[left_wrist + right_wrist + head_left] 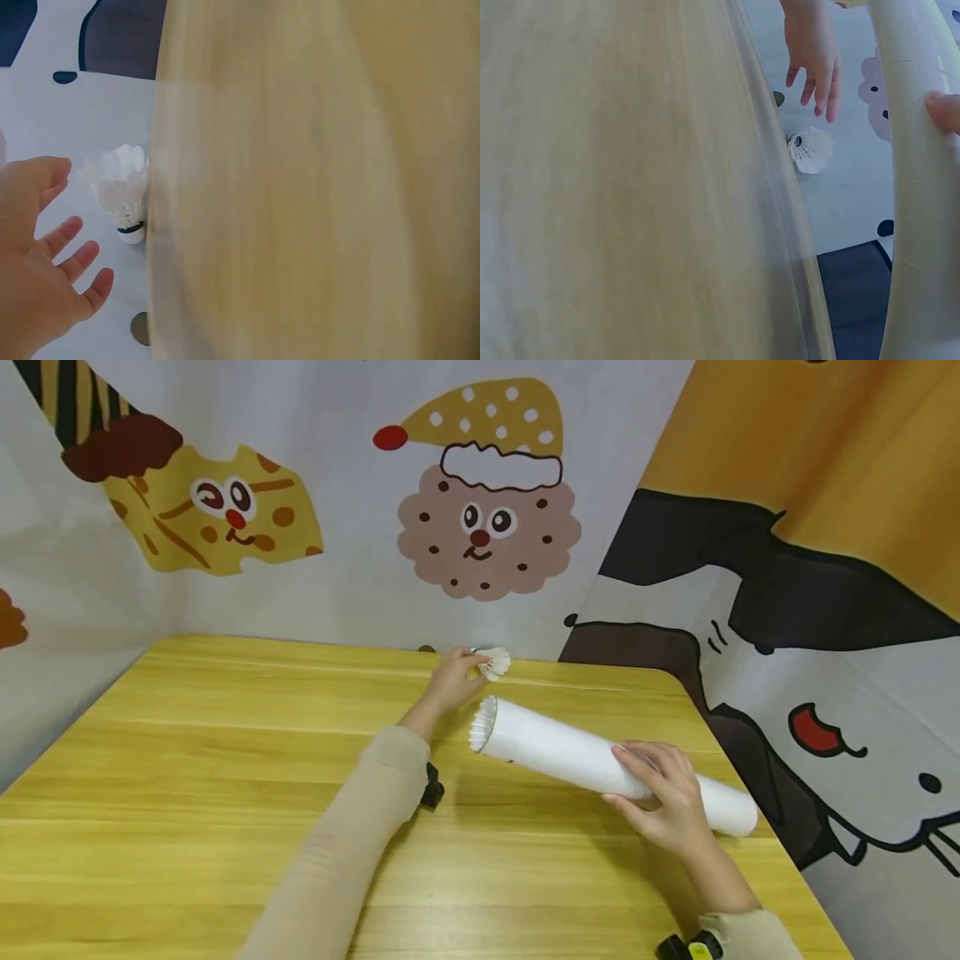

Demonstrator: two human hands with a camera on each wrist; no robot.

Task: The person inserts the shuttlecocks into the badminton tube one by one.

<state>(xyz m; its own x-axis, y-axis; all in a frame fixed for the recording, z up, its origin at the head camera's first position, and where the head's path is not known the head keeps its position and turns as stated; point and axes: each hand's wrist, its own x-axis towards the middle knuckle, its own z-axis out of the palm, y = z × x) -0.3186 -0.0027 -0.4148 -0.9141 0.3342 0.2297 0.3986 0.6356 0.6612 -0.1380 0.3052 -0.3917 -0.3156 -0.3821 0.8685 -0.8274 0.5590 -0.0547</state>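
Note:
A white feather shuttlecock [497,663] lies at the far edge of the table. My left hand [453,682] reaches to it. In the left wrist view, the fingers of the left hand [45,255] are spread and a gap separates them from the shuttlecock [124,184], whose cork has a dark band. The right wrist view also has the left hand [814,64] just apart from the shuttlecock [811,150]. My right hand [671,797] grips a long white shuttlecock tube [558,743], tilted above the table. White feathers fill its left end.
The wood-grain table [225,793] stands against a white cloth [352,593] printed with cartoon figures, which hangs behind its far edge and along its sides. Black wrist devices sit at both sleeves.

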